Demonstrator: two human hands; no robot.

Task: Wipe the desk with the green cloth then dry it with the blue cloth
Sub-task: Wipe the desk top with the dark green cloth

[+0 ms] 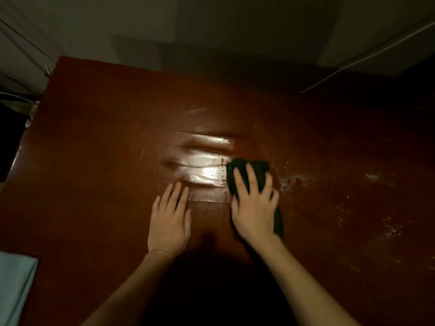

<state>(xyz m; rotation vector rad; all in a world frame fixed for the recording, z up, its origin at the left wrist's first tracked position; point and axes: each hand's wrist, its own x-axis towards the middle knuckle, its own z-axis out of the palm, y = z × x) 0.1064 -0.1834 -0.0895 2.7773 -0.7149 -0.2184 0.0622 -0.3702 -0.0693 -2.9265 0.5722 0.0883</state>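
right hand [254,208] presses the green cloth [249,170] flat on the wet bench [94,137], grip released; left hand [170,217] rests flat. blue cloth [14,285] waits near-left; smeared streaks may stay missed.

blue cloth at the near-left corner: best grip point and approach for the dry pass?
Probably the blue cloth's right edge, near its far corner. It lies flat on the desk, running out of frame on the left, so only that side is exposed. The left hand, flat on the desk, is nearer; the right hand presses the green cloth.
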